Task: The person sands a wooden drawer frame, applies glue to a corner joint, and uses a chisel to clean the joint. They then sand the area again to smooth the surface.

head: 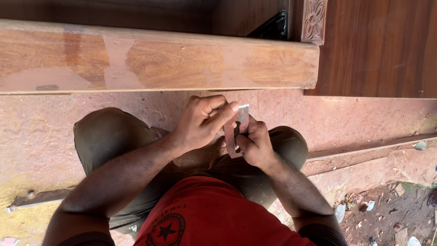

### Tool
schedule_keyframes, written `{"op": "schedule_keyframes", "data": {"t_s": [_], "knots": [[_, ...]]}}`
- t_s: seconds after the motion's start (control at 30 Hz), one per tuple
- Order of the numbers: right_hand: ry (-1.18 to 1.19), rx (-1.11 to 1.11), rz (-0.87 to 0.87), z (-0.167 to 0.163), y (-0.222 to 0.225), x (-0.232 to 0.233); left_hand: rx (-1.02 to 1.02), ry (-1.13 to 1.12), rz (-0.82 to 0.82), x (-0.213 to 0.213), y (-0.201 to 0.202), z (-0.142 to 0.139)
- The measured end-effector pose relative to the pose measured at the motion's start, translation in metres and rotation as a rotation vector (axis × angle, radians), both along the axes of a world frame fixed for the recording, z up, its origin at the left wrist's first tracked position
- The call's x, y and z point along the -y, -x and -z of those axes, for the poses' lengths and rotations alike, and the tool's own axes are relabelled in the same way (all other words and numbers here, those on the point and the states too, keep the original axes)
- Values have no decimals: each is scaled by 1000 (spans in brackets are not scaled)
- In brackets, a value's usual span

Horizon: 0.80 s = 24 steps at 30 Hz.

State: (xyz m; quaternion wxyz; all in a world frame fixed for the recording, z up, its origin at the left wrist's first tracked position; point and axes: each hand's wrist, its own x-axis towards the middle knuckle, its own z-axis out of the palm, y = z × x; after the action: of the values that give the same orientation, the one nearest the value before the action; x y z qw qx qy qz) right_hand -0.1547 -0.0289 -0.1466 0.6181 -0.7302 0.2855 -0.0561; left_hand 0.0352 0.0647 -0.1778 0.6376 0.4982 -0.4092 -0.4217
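Holding a metal blade (237, 130) upright between both grips: right hand (256, 145) clenched low, left hand (200, 122) pinching the top edge.

Reddish floor (355, 118), perhaps litter (368, 207)

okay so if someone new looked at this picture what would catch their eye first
Probably the two hands at the centre: the left hand and right hand together grip a flat slotted metal blade above the knees. Behind them, a long patched wooden beam spans the top, beside a carved wooden panel.
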Motion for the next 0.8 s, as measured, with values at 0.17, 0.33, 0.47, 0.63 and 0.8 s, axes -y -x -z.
{"op": "schedule_keyframes", "data": {"t_s": [0.17,0.33,0.47,0.63,0.8], "knots": [[105,183,-50,13,5,5,-633,-7,-37,-3,-2,7],[-117,579,92,24,13,8,-934,201,93,-11,-7,4],[-458,717,144,20,17,10,-912,176,81,-12,-3,-3],[-546,733,150,13,16,13,-934,167,99,-16,2,-5],[-489,698,135,20,16,12,-840,196,100,-13,6,-4]]}}
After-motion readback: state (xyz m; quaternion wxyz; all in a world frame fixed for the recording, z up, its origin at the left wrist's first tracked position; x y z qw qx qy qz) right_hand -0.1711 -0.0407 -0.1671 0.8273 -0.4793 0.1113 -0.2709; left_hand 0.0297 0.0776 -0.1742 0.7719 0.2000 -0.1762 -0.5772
